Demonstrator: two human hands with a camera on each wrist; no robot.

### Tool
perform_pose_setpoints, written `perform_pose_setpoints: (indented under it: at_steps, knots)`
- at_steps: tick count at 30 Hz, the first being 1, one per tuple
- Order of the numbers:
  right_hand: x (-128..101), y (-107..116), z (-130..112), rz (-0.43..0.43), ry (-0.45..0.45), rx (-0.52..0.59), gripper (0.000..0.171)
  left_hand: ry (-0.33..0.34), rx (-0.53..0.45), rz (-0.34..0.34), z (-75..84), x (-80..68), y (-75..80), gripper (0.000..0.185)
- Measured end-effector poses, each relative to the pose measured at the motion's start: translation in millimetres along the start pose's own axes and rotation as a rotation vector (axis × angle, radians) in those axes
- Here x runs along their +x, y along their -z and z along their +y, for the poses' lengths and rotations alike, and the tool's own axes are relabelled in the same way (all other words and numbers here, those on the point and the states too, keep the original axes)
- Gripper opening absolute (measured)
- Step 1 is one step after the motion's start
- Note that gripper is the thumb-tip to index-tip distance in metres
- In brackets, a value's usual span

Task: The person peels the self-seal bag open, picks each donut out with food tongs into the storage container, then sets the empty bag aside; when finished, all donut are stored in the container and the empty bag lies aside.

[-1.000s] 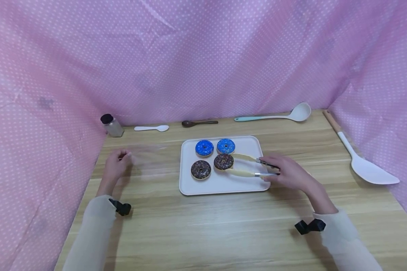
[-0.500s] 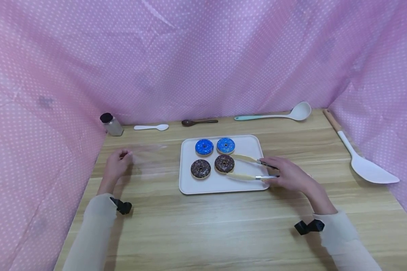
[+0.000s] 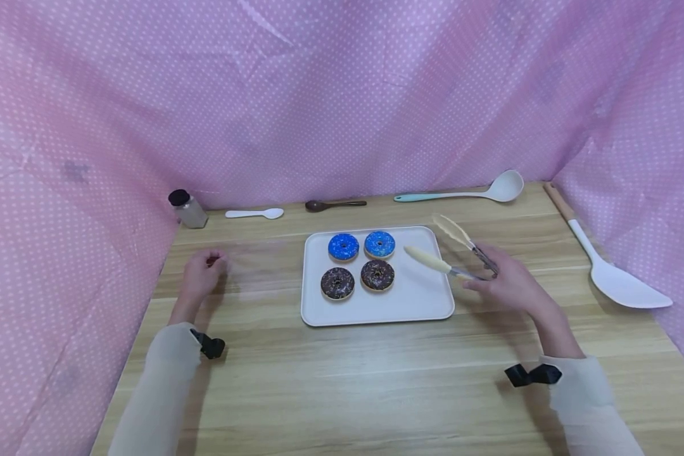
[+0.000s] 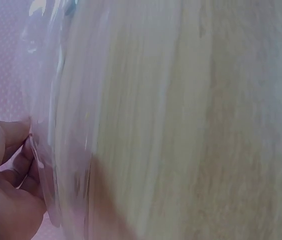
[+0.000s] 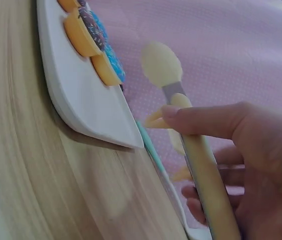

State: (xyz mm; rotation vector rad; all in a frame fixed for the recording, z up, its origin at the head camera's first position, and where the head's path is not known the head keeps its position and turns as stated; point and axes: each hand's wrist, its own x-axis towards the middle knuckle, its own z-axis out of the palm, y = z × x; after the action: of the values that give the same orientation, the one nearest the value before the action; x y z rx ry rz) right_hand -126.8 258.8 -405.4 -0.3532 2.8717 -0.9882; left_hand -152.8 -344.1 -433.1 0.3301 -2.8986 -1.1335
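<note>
My right hand (image 3: 513, 285) grips a pair of kitchen tongs (image 3: 429, 259) with cream tips, held up over the right side of a white tray (image 3: 413, 304). The tips are spread, with nothing between them. Two chocolate-coloured doughnuts with sprinkles, a left one (image 3: 337, 284) and a right one (image 3: 377, 275), lie on the tray. Behind them sit a dark blue doughnut (image 3: 344, 247) and a lighter blue doughnut (image 3: 379, 244). At the left, thumb and fingers of my left hand (image 3: 201, 278) pinch the edge of a clear, see-through plastic thing (image 4: 73, 100) with a curved rim; its full shape is hard to make out.
Along the back lie a white spoon (image 3: 254, 214), a small dark spoon (image 3: 336, 206) and a ladle (image 3: 504, 187). A jar with a black lid (image 3: 189, 210) stands at the back left. A large white turner (image 3: 621, 285) lies along the right edge.
The tongs have let go of the right chocolate-coloured doughnut, which now rests on the tray. My right hand has drawn back to the right, raising the tongs with tips apart. The left hand barely moved.
</note>
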Motion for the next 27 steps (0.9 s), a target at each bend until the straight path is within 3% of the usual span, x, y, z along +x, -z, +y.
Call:
perform_pose_setpoints:
  at_steps: [3,8,11,17,22,27]
  knots:
    - [0.3,-0.6,3.8,0.037,-0.065,-0.005,0.088,-0.002,0.008,0.003,1.6,-0.1,-1.6,0.026]
    - [2.3,-6.0,10.6,0.147,-0.145,0.029,0.083,-0.047,0.057,0.021,2.7,-0.4,-3.9,0.02]
    - [2.5,-8.6,14.6,0.203,-0.194,0.019,0.089,-0.072,0.093,0.026,3.0,0.1,-5.1,0.018]
    - [1.8,-16.2,21.2,0.233,-0.32,-0.008,0.104,-0.026,0.129,-0.018,5.4,-0.4,-6.6,0.02]
    - [1.2,-21.8,25.3,0.261,-0.408,0.003,0.102,0.004,0.14,-0.039,5.1,-1.2,-7.3,0.021]
    - [2.9,-24.3,30.0,0.293,-0.443,-0.013,0.095,0.011,0.146,-0.05,2.2,-2.1,-6.1,0.021]
